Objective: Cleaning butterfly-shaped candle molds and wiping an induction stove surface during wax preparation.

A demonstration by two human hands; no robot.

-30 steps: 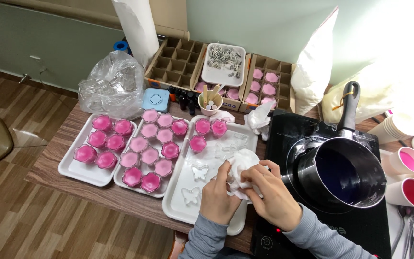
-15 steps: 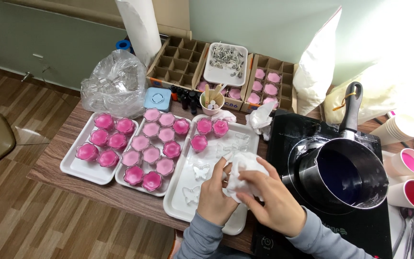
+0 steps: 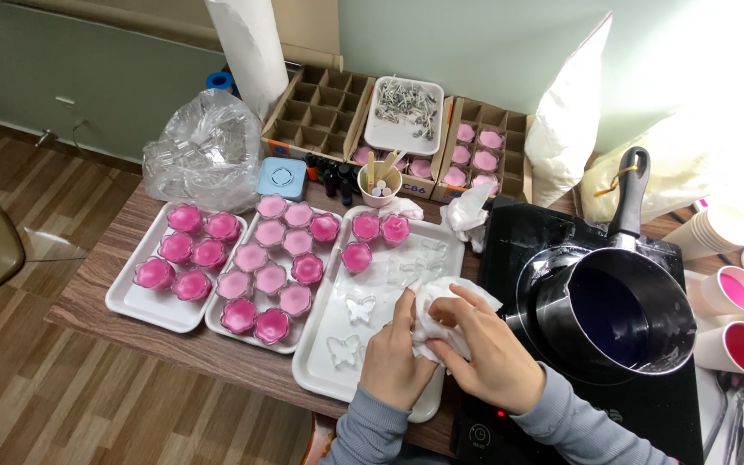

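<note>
Seen from above, two hands meet over the near right corner of a white tray [image 3: 337, 379]. The left hand [image 3: 396, 357] and the right hand [image 3: 484, 357] both have their fingers curled around a crumpled white paper towel [image 3: 441, 314], which hides whatever may be inside it. On that tray, clear butterfly-shaped moulds [image 3: 360, 308] lie left of the hands, and pink filled cups [image 3: 379, 228] stand at its far end. Right of the tray, a dark saucepan [image 3: 617, 314] sits on a black cooktop [image 3: 553, 232].
</note>
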